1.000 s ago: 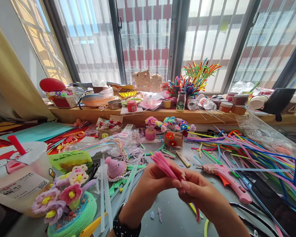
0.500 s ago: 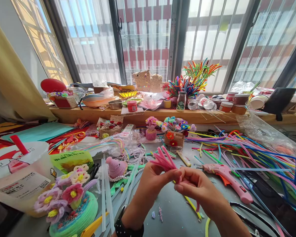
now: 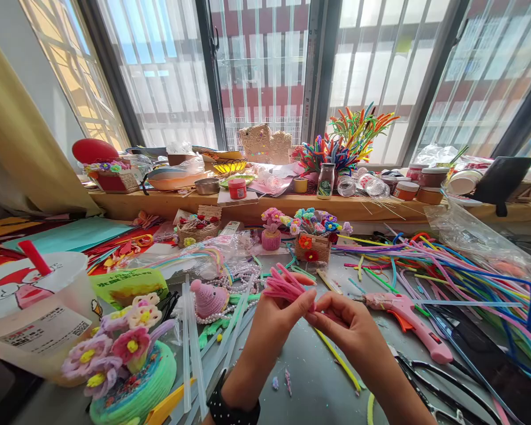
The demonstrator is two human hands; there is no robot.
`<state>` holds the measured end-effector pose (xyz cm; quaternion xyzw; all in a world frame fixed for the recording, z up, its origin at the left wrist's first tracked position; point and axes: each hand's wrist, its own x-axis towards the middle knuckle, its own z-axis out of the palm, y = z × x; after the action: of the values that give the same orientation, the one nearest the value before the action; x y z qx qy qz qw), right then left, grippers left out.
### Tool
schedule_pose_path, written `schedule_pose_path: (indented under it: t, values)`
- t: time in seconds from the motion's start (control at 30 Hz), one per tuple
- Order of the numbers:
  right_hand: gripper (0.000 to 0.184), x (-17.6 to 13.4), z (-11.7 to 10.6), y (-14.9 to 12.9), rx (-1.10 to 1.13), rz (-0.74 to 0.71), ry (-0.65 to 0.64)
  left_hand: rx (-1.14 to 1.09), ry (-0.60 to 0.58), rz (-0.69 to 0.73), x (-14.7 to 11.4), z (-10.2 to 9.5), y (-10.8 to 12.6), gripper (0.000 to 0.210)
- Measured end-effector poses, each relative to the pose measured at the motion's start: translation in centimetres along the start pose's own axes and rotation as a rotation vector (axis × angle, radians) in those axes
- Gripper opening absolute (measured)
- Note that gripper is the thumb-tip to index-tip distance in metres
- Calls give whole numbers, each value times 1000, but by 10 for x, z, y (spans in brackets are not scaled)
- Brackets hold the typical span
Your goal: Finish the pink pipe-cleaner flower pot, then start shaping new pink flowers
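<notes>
A bundle of pink pipe cleaners, bent into loops, sticks up out of my left hand, whose fingers are wrapped round it. My right hand pinches at the bundle's lower right side, thumb and forefinger together; the pipe cleaner ends there are mostly covered by the fingers. Both hands meet above the grey table. Below them lies a yellow-green pipe cleaner. To the right of my right hand is a pink glue gun, and nearer to me a pair of scissors.
At left stand a drink cup with a red straw and a green base with fuzzy flowers. Clear glue sticks and a pink knitted hat-shaped piece lie beside my left arm. Long pipe cleaners heap at right. Flower baskets stand behind.
The pink bundle and my left hand have shifted slightly left and tilted. My right hand has moved a little left, and the pink end that hung below it no longer shows. More of the scissors shows.
</notes>
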<state>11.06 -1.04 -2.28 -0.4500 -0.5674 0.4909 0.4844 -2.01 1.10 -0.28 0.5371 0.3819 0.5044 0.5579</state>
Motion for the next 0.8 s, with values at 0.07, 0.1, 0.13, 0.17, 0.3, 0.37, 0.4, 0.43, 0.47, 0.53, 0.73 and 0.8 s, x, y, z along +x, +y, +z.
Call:
schedule_pose_path:
  t: [0.07,0.1,0.13,0.17,0.3,0.37,0.4,0.43,0.47,0.53,0.73,0.8]
  values:
    - [32,-1,-4,-1,139,56,-60,-50,-124,17,-3,-1,5,17]
    - [33,-1,-6,-2,221,86,-93,-72,-198,37,-5,-1,8,16]
    - [34,-2,-8,-2,305,116,-137,-104,-262,39,-7,-2,10,20]
    - [35,-2,-9,-2,386,146,-189,-131,-328,41,-9,-3,12,23]
    - [34,-3,-14,-1,609,243,-414,-172,-491,71,-11,-4,14,19]
    - [33,-3,-15,0,650,282,-490,-177,-467,102,-10,-4,12,12]
    - [33,-3,-14,0,657,296,-514,-180,-446,107,-9,-4,11,10]
    - [32,-3,-14,0,658,304,-527,-178,-431,106,-8,-5,9,9]
    - [32,-2,-14,1,656,307,-529,-167,-422,96,-7,-5,9,10]
    - [32,-2,-13,2,648,307,-529,-128,-411,75,-7,-6,8,16]
    - [34,-2,-13,1,621,314,-536,-126,-358,82,-9,-2,10,17]
    - [36,-2,-12,-1,588,315,-487,-159,-301,43,-10,0,10,20]
